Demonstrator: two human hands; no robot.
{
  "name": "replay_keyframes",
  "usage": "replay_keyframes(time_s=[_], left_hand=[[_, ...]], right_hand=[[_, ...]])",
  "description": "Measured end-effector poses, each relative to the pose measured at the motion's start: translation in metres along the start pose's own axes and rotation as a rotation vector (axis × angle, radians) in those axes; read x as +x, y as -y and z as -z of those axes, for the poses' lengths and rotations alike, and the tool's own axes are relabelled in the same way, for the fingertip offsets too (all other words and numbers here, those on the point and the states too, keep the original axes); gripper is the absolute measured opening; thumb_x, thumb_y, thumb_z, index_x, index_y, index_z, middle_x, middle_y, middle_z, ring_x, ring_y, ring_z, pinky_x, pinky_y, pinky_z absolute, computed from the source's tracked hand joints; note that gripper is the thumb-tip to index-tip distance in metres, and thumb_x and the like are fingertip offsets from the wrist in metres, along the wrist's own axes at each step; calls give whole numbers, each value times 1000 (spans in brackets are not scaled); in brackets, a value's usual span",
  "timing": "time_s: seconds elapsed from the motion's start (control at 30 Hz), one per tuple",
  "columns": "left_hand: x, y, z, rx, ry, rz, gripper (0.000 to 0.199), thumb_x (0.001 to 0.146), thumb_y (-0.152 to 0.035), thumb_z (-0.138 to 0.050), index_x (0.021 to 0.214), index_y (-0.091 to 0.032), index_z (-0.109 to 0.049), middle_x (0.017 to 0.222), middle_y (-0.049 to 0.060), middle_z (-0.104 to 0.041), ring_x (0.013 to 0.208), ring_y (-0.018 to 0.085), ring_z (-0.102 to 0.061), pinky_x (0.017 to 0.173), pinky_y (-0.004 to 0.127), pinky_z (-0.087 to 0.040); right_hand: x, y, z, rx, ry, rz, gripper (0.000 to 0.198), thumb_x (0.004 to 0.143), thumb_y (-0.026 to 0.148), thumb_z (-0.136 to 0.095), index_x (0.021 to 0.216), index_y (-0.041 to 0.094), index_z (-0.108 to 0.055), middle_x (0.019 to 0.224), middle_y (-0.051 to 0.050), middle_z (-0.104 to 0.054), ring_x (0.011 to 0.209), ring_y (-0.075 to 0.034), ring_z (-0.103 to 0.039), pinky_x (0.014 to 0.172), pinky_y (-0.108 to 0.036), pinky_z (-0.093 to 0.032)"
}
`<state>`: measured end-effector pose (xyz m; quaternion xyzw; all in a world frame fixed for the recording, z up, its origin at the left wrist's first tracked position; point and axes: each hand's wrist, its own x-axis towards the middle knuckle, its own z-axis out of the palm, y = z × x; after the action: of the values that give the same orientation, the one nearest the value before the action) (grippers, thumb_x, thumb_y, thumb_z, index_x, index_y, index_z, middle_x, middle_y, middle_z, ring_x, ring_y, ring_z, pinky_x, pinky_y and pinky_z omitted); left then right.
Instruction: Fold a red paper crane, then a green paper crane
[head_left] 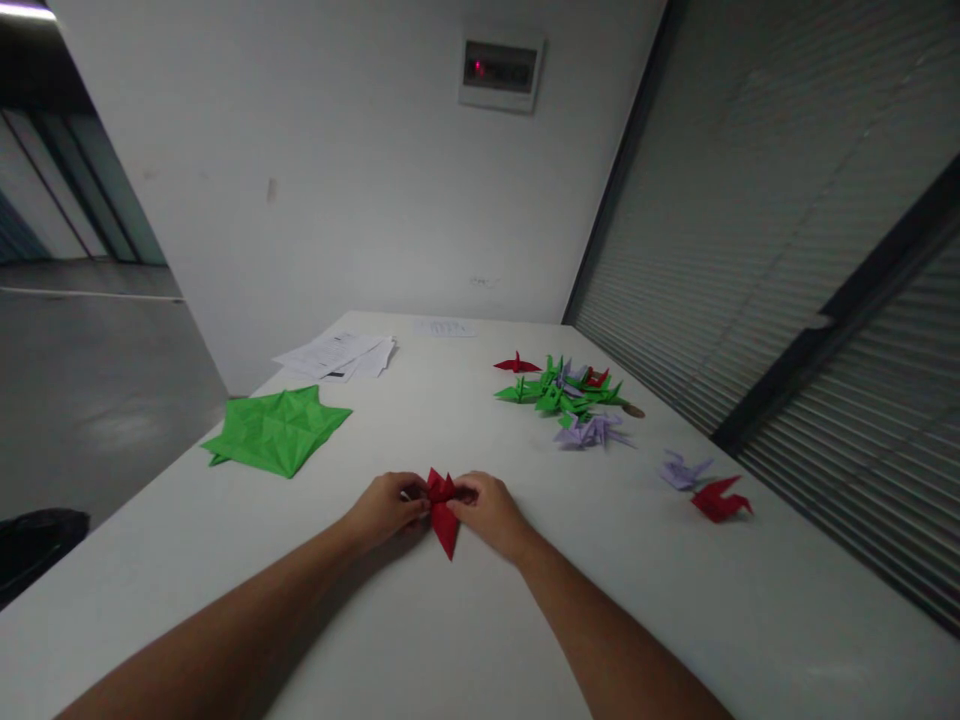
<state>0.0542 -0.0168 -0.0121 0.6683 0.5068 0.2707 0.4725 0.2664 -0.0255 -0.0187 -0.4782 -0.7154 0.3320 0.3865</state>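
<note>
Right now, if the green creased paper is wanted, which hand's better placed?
Probably the left hand: the green creased paper lies on its side, farther from the right hand. Both hold the red folded paper, though.

On my head-camera feed, I can read no text, label, brand or number. Surfaces that carry marks are as follows. Loose papers (337, 352), far left of the table (600, 600): I see lines of print, too small to resolve. Pale sheet (444, 328), table's far edge: I see faint strokes, illegible. Wall (360, 180), above that edge: I see a faint scribble (484, 282), undecipherable. Wall panel (502, 98): I see a red light (478, 67), its form unclear.
</note>
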Motion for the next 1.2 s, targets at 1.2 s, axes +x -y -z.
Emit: replay_keyframes(time_s=[1.2], left_hand=[[-2, 11, 1, -5, 50, -41, 42, 75, -38, -71, 110, -15, -70, 77, 2, -69, 58, 14, -60, 53, 24, -43]], right_hand=[[-2, 0, 0, -26, -20, -22, 22, 73, 2, -74, 89, 15, -80, 82, -3, -68, 74, -15, -63, 70, -25, -49]])
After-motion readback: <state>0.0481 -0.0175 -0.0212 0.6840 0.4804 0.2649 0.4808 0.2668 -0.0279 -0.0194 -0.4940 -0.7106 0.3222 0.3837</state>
